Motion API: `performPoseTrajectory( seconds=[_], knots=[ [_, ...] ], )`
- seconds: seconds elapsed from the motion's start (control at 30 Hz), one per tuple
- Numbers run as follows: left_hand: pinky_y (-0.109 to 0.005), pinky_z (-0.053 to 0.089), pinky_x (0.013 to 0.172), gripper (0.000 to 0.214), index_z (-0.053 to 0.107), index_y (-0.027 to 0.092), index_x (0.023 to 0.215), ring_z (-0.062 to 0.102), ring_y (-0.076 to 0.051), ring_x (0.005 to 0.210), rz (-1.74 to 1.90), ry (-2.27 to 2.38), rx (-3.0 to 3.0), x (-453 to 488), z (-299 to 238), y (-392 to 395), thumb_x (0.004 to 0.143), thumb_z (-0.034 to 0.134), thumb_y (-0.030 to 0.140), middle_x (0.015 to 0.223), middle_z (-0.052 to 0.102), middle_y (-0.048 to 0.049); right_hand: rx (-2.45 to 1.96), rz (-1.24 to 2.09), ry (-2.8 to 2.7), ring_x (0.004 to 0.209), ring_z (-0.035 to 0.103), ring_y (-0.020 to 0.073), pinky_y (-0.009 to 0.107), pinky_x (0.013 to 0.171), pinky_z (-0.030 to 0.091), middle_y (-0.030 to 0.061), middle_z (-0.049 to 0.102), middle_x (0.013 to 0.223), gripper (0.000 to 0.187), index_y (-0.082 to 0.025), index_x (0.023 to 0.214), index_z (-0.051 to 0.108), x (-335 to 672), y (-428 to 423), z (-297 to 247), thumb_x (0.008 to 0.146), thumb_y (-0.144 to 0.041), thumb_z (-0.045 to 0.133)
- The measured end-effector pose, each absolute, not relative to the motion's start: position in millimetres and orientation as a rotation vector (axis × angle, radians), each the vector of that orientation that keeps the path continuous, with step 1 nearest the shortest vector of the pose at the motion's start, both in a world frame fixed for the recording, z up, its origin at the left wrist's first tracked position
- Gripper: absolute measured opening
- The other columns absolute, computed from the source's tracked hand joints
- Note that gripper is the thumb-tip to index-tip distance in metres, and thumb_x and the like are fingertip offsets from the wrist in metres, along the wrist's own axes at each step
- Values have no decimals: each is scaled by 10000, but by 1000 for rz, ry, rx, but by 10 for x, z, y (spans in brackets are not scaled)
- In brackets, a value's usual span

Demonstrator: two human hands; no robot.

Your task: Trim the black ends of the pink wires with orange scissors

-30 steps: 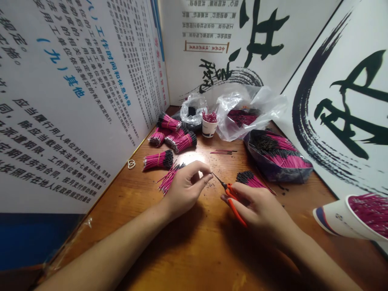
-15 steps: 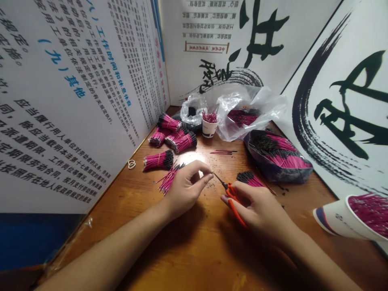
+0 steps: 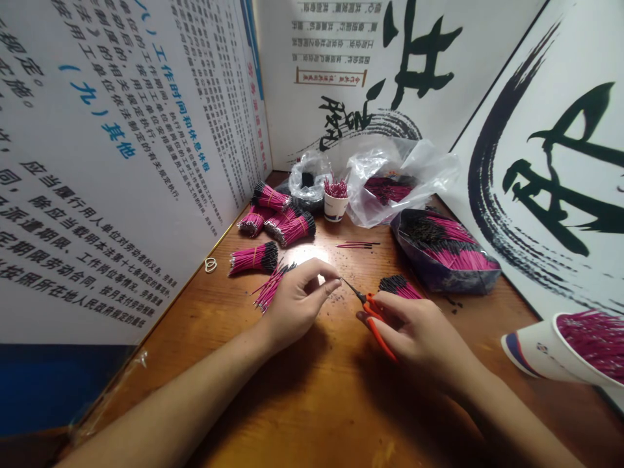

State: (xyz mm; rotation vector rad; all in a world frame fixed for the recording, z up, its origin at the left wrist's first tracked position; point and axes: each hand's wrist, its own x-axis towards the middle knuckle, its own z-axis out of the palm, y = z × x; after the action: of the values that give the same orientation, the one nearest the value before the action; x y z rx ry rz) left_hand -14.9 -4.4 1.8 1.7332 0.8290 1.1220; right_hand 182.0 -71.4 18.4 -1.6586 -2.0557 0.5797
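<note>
My left hand (image 3: 298,300) rests on the wooden table (image 3: 312,403) with thumb and forefinger pinched; whatever sits between them is too small to make out. My right hand (image 3: 414,333) grips orange-handled snips (image 3: 371,311), whose dark tip points at the left fingertips. A loose fan of pink wires with black ends (image 3: 270,286) lies just behind the left hand. Another loose bunch of these wires (image 3: 400,286) lies behind the right hand.
Tied pink wire bundles (image 3: 280,218) are piled at the back left, with one apart (image 3: 253,258) and a rubber band (image 3: 211,264). A small paper cup (image 3: 335,200), plastic bags (image 3: 390,182), a full bag of wires (image 3: 446,250) and a tipped cup (image 3: 560,348) stand around. Printed boards wall the table.
</note>
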Motion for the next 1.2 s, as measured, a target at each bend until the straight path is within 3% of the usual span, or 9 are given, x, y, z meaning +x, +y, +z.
performPoseTrajectory(
  seconds=[1.2],
  knots=[
    [-215,366,572,97,666,139,850,447,-89,609,1093,863,1779,-166,49,-55,878,633,226,745,591,0,-1647,599,-2057,518,360,107,242,506,259,-48,460,548,320,-216,660,414,1797,-714,208,896,-390,542]
  ],
)
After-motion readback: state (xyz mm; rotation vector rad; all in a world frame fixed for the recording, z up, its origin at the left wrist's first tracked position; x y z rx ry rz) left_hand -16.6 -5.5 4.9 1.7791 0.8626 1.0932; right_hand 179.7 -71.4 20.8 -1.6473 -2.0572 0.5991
